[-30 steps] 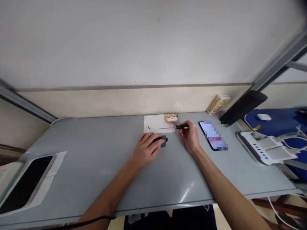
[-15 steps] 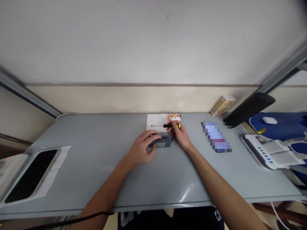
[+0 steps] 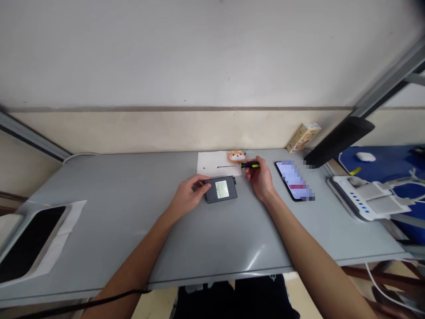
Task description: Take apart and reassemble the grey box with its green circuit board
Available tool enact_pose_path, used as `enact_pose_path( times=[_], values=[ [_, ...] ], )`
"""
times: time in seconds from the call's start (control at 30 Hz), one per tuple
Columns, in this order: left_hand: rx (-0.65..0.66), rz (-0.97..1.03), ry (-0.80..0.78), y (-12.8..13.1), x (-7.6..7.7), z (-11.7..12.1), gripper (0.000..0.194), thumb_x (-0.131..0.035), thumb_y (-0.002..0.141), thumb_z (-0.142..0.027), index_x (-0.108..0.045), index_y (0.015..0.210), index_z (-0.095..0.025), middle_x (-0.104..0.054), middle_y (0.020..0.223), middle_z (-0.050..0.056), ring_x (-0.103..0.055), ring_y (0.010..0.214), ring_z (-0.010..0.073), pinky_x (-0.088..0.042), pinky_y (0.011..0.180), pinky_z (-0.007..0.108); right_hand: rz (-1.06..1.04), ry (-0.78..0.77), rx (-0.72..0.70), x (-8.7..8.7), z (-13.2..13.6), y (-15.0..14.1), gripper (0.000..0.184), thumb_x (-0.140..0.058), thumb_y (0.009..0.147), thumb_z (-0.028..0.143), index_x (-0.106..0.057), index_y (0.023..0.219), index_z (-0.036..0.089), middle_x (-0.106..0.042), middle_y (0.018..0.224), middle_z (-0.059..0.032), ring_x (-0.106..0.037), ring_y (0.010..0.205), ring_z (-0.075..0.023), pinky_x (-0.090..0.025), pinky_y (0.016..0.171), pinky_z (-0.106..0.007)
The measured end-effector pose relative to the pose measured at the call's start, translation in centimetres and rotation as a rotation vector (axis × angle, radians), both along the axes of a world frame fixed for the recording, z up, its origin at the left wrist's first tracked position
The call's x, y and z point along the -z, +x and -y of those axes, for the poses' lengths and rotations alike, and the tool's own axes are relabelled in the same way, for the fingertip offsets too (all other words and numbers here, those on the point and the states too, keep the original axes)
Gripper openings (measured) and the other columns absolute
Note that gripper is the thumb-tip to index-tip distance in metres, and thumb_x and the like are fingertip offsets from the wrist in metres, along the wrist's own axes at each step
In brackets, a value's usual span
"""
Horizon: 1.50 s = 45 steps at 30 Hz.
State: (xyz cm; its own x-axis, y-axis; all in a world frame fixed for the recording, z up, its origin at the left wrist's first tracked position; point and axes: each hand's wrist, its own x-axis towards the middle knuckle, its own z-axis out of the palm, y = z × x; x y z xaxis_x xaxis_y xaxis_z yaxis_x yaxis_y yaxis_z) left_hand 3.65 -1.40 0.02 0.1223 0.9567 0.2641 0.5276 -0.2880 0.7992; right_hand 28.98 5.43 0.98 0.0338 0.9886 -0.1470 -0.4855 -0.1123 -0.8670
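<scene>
My left hand [image 3: 190,194] pinches the left edge of a small dark grey box-shaped device [image 3: 229,199] with a pale label on its upturned face. My right hand [image 3: 260,179] grips the black and yellow handle of a screwdriver [image 3: 249,165]. Its thin shaft points left, over a sheet of white paper [image 3: 204,160]. On the paper lies a tiny dark speck [image 3: 203,168], too small to name. An orange and white animal-faced item [image 3: 236,156] sits at the paper's right end, just beyond the screwdriver.
To the right lie a phone [image 3: 292,179] and a white power strip [image 3: 352,199] with plugs. A small carton [image 3: 303,138] and a black cylindrical object [image 3: 338,141] stand near the wall. At the left, a black-topped tray-like object [image 3: 33,241] rests on white paper.
My left hand has tilted the device so its labelled face shows more fully. My right hand has moved right with the screwdriver, uncovering the animal-faced item. The camera view has shifted slightly.
</scene>
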Motion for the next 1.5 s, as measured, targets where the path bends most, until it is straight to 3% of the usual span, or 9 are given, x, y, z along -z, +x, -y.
enact_pose_path(
  times=[0.23, 0.4, 0.67, 0.8, 0.97, 1.1, 1.2, 1.33, 1.5],
  values=[
    [0.089, -0.070, 0.016, 0.1, -0.2, 0.4, 0.025, -0.061, 0.098, -0.040, -0.073, 0.114, -0.024, -0.075, 0.112, 0.007, -0.071, 0.101, 0.0224, -0.058, 0.091, 0.039, -0.001, 0.027, 0.018, 0.1, -0.1, -0.1, 0.036, -0.065, 0.085, 0.052, -0.070, 0.078, 0.017, -0.061, 0.056, -0.0015, -0.048, 0.048, -0.0107, -0.035, 0.045, -0.024],
    [0.300, -0.204, -0.031, -0.3, -2.1, 1.5, 0.078, -0.087, 0.076, -0.040, -0.052, 0.145, -0.033, -0.057, 0.141, 0.008, -0.058, 0.130, 0.0272, -0.050, 0.110, 0.043, -0.013, 0.001, 0.020, -0.4, 0.1, -0.1, 0.035, -0.063, 0.086, 0.051, -0.069, 0.076, 0.018, -0.060, 0.056, -0.0011, -0.047, 0.047, -0.0103, -0.036, 0.045, -0.024],
    [0.195, -0.176, -0.079, 0.1, -3.1, 1.4, 0.058, -0.082, 0.080, -0.037, -0.062, 0.133, -0.028, -0.065, 0.129, 0.007, -0.063, 0.120, 0.0260, -0.051, 0.106, 0.042, -0.049, -0.021, 0.044, -0.8, 0.1, 0.2, 0.032, -0.063, 0.085, 0.047, -0.067, 0.073, 0.018, -0.057, 0.053, 0.0003, -0.048, 0.045, -0.0096, -0.036, 0.043, -0.022],
    [0.158, -0.079, -0.134, -0.1, -2.4, 0.9, 0.033, -0.062, 0.096, -0.047, -0.070, 0.118, -0.024, -0.072, 0.119, 0.006, -0.068, 0.109, 0.0235, -0.053, 0.098, 0.037, -0.103, -0.007, 0.068, -1.2, 0.3, 0.4, 0.027, -0.064, 0.082, 0.042, -0.063, 0.068, 0.019, -0.055, 0.053, 0.0014, -0.046, 0.043, -0.0087, -0.034, 0.041, -0.022],
    [0.011, -0.048, -0.112, 0.5, -1.4, 0.4, 0.044, -0.045, 0.103, -0.054, -0.072, 0.096, -0.020, -0.073, 0.097, 0.005, -0.067, 0.092, 0.0220, -0.052, 0.084, 0.034, -0.112, 0.019, 0.031, -1.8, 0.8, 0.0, 0.026, -0.063, 0.082, 0.039, -0.063, 0.066, 0.019, -0.053, 0.052, 0.0016, -0.044, 0.042, -0.0080, -0.032, 0.041, -0.022],
    [-0.075, -0.047, -0.059, 1.1, -0.7, -0.2, 0.054, -0.037, 0.105, -0.056, -0.061, 0.074, -0.019, -0.063, 0.075, 0.002, -0.061, 0.074, 0.0193, -0.049, 0.071, 0.032, -0.093, 0.019, -0.002, -1.7, 1.2, -0.6, 0.027, -0.062, 0.083, 0.042, -0.065, 0.068, 0.019, -0.054, 0.050, 0.0007, -0.046, 0.043, -0.0095, -0.033, 0.043, -0.022],
    [-0.072, -0.010, -0.053, 1.0, -0.4, -0.4, 0.052, -0.036, 0.106, -0.054, -0.066, 0.082, -0.019, -0.068, 0.082, 0.004, -0.064, 0.081, 0.0204, -0.052, 0.077, 0.034, -0.061, 0.020, -0.046, -1.4, 1.4, -1.1, 0.029, -0.061, 0.085, 0.045, -0.067, 0.073, 0.019, -0.056, 0.050, 0.0002, -0.044, 0.044, -0.0096, -0.034, 0.045, -0.022],
    [-0.080, 0.056, 0.008, 0.5, -0.1, 0.0, 0.042, -0.035, 0.109, -0.045, -0.069, 0.117, -0.022, -0.073, 0.113, 0.007, -0.067, 0.106, 0.0207, -0.052, 0.097, 0.037, -0.020, 0.040, -0.086, -1.0, 1.6, -1.4, 0.029, -0.059, 0.089, 0.045, -0.068, 0.078, 0.019, -0.057, 0.054, -0.0004, -0.044, 0.048, -0.0097, -0.034, 0.047, -0.022],
    [-0.043, -0.048, 0.196, 0.1, -0.8, 0.8, 0.028, -0.046, 0.106, -0.035, -0.064, 0.125, -0.024, -0.069, 0.121, 0.007, -0.064, 0.109, 0.0199, -0.052, 0.098, 0.038, 0.031, 0.029, -0.098, -0.8, 1.7, -1.6, 0.032, -0.059, 0.089, 0.048, -0.069, 0.081, 0.019, -0.058, 0.055, -0.0009, -0.044, 0.048, -0.0107, -0.034, 0.048, -0.024]
  ],
)
